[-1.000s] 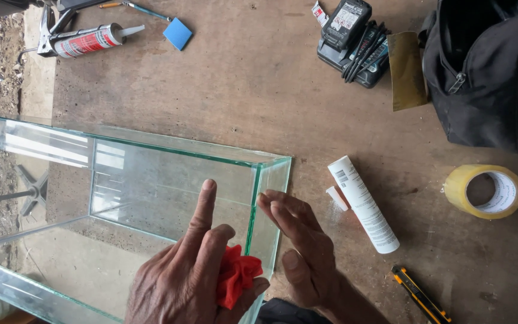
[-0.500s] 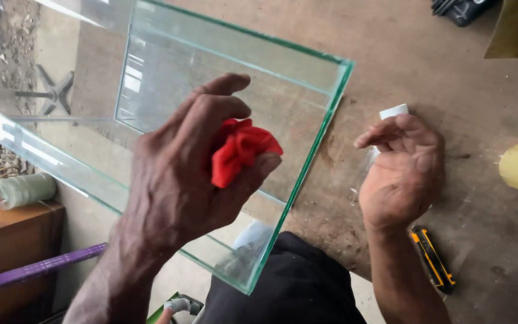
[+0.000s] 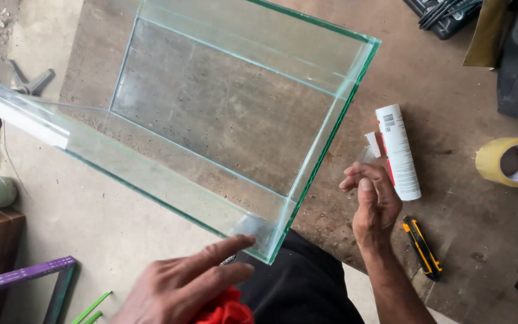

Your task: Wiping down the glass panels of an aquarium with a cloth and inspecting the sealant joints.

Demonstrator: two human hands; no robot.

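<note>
Moved: left hand (image 3: 181,285) dropped to bottom centre, off tank (image 3: 223,120)
Left hand: gripping red cloth (image 3: 226,311)
Right hand (image 3: 376,201): loosely curled, empty, beside tube (image 3: 398,151)

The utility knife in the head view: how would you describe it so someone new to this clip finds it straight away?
Start at the big glass tank on the worn table and go right, past its near corner, to the right hand. The utility knife lies just right of that wrist, below the white tube. It is the only yellow-and-black tool, slim and flat, unlike the round tape roll.

left hand (image 3: 187,288) holds red cloth (image 3: 226,309) | glass tank (image 3: 223,120) beside
</note>
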